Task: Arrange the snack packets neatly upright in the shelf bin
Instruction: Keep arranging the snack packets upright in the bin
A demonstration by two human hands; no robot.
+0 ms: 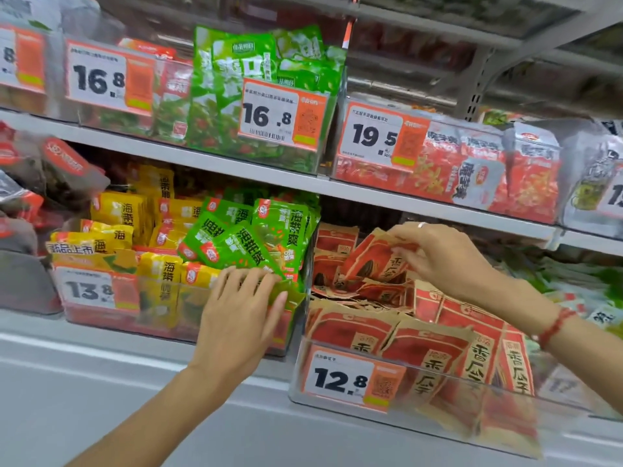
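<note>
I count two hands: my left hand point(236, 308) and right hand point(435, 254). Six price tags show, the nearest point(350, 375) below my right fingers point(401, 242), which pinch one red packet point(374, 256). Other packets are too jumbled to count.

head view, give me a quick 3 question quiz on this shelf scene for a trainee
1. True or false: the right hand pinches a red packet above the bin tagged 12.8.
2. Which packets does the left hand touch? A yellow, B green, C red.
3. Fill in: the price tag on the yellow packets' bin reads ____.

Key
1. True: its fingers hold the packet's top edge.
2. B: the fingers rest on the green packets at the bin's front.
3. 13.8
</note>
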